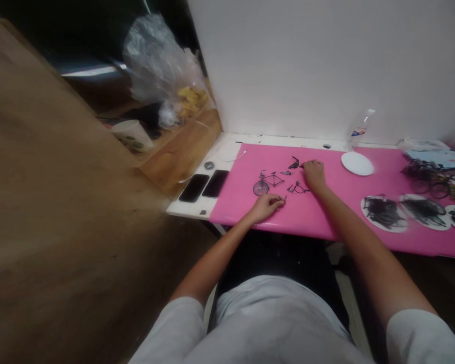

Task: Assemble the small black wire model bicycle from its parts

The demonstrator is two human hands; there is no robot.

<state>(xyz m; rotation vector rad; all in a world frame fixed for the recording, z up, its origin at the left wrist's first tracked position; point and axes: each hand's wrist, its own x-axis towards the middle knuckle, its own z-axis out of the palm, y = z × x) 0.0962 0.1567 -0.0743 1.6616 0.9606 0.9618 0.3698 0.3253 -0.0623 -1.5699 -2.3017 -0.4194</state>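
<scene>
A partly built miniature bicycle (270, 180), with a frame and one wheel, lies on the pink table cover (246, 215). Just below it, my left hand (267, 207) has its fingers pinched on a small dark part (285, 199). My right hand (313, 172) is closed at the far side, its fingertips at a small dark piece too tiny to name. Between the two hands lie several loose black bicycle parts (297, 187). A further dark part (293, 163) rests just left of my right fingertips.
White plates of black parts (384, 227) line the right front edge. A white plate (357, 164) and a clear bottle (361, 129) are behind. Small assembled bicycles (426, 178) stand at right. Two phones (205, 186) lie left. A wooden board (182, 151) borders the table.
</scene>
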